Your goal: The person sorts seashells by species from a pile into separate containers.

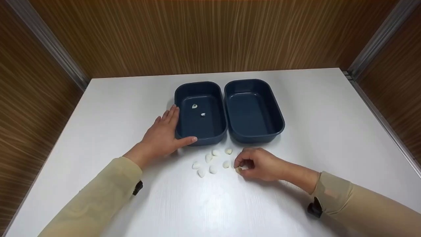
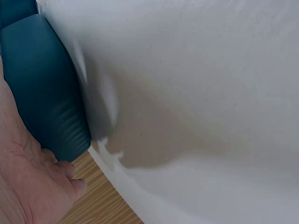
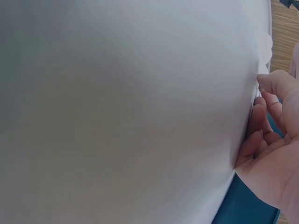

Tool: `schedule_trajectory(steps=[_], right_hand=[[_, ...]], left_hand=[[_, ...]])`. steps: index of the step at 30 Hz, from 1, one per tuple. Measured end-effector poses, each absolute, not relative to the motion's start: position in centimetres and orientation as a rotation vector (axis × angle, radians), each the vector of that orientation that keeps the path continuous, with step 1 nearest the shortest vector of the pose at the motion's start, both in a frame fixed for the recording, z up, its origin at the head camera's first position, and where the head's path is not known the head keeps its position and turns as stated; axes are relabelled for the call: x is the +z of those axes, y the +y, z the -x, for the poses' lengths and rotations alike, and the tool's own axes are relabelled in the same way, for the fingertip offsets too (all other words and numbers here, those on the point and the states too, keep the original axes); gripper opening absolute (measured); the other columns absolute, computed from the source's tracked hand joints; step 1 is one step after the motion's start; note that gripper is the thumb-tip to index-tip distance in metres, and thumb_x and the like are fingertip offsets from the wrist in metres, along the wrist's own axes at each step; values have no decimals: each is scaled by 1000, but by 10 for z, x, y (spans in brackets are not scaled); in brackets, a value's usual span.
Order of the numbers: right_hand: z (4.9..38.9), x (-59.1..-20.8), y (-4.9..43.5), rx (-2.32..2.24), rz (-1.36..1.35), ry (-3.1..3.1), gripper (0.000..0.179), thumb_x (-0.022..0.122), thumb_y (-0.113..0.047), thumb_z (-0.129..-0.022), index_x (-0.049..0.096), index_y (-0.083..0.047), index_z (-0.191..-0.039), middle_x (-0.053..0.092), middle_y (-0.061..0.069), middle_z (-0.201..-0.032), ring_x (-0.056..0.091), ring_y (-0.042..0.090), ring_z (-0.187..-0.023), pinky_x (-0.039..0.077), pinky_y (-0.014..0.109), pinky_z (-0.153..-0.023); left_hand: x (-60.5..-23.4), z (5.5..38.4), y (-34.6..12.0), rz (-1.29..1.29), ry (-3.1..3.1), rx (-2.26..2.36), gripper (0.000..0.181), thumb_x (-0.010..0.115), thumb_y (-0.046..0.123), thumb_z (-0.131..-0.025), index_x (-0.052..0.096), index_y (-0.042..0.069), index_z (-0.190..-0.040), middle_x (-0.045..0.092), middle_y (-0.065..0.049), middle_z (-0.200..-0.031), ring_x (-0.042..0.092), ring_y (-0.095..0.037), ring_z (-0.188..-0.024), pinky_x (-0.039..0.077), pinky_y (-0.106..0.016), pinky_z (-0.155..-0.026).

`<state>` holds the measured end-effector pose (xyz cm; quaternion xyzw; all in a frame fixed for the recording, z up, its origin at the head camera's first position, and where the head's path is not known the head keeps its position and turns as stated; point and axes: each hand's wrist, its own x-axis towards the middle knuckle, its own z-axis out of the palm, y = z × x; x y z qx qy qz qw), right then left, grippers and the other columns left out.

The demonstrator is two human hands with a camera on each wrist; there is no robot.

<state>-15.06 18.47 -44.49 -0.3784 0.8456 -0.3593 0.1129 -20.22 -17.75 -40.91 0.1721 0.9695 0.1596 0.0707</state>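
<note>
Between thumb and forefinger, my right hand (image 1: 260,164) pinches a small yellowish shell (image 1: 238,170) at the table surface; the right wrist view mostly hides it behind the thumb. Several white shells (image 1: 213,169) lie loosely grouped just left of that hand. My left hand (image 1: 161,135) rests with straight fingers against the left side of a dark blue bin (image 1: 210,141), its thumb on the near rim. Inside that bin sit two shells, one light with a dark centre (image 1: 194,106) and a smaller white one (image 1: 203,114).
A second dark blue bin (image 1: 255,138) stands close beside the first, on its right, with nothing seen inside. Both are on a white table (image 1: 329,131). Wood-grain panels (image 1: 210,36) enclose the table at the back and sides.
</note>
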Motion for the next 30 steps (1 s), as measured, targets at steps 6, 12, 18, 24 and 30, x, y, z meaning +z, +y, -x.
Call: schedule_trajectory(steps=[6, 12, 18, 24, 30], right_hand=[[149, -446, 189, -1099, 1154, 2449, 20, 77, 3, -86, 77, -13, -99, 67, 3, -88, 60, 18, -80, 50, 23, -70], [148, -443, 193, -1130, 1128, 2416, 19, 77, 1, -89, 77, -15, -100, 69, 0, -90, 63, 19, -82, 53, 24, -73], [146, -437, 194, -1151, 1082, 2384, 17, 76, 0, -90, 76, -14, -101, 71, -1, -93, 66, 20, -85, 55, 26, -76], [147, -422, 188, -1149, 1189, 2423, 19, 75, 1, -90, 76, -13, -104, 71, -6, -92, 66, 18, -83, 54, 29, -72], [156, -390, 176, -1204, 1328, 2469, 22, 76, 2, -90, 76, -12, -107, 72, -4, -96, 67, 15, -83, 53, 30, -70]], left_hand=[[-409, 202, -178, -508, 2915, 472, 131, 39, 97, -85, -1, 6, -169, -4, -10, -178, 5, -31, -163, 8, -54, -130], [-410, 202, -178, -508, 2915, 469, 131, 37, 98, -85, -1, 6, -169, -4, -10, -178, 5, -31, -163, 8, -53, -130], [-410, 202, -178, -501, 2914, 474, 131, 38, 98, -84, -1, 6, -169, -4, -10, -178, 5, -31, -163, 7, -52, -130], [-409, 202, -177, -507, 2917, 473, 130, 42, 95, -86, 0, 4, -169, -3, -12, -178, 6, -33, -163, 9, -54, -130], [-407, 201, -176, -511, 2915, 479, 130, 42, 95, -87, 0, 3, -169, -3, -12, -177, 8, -34, -163, 10, -54, -130]])
